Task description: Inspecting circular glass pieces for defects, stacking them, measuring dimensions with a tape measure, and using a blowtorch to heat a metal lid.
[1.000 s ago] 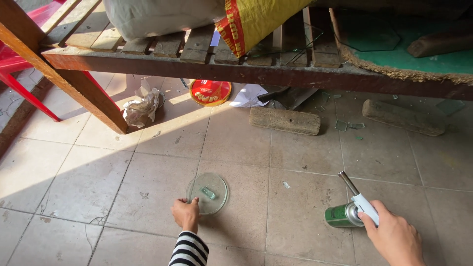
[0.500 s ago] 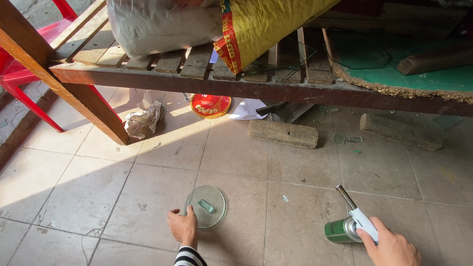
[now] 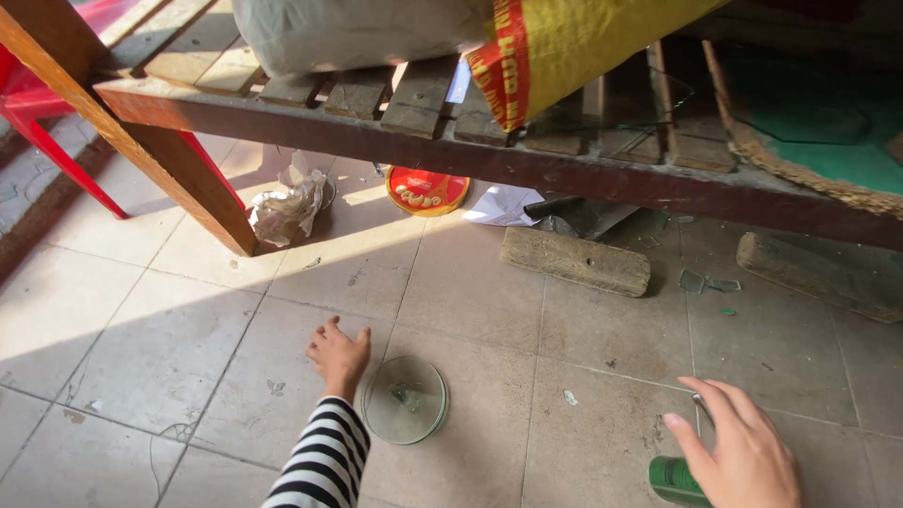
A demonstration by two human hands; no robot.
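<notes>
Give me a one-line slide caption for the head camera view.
Left hand beside a glass disc on the tiled floor; right hand over a green canister.

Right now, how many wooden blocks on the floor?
2. One block lies on the tiles under the bench edge, mid-frame; the other block lies further right, nearly reaching the frame's right edge. More may be hidden beneath the bench.

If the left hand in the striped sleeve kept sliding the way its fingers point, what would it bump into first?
The left hand points up and away over bare tiled floor. The line looks free until, probably, the crumpled paper by the slanted wooden leg; depth is hard to judge.
</notes>
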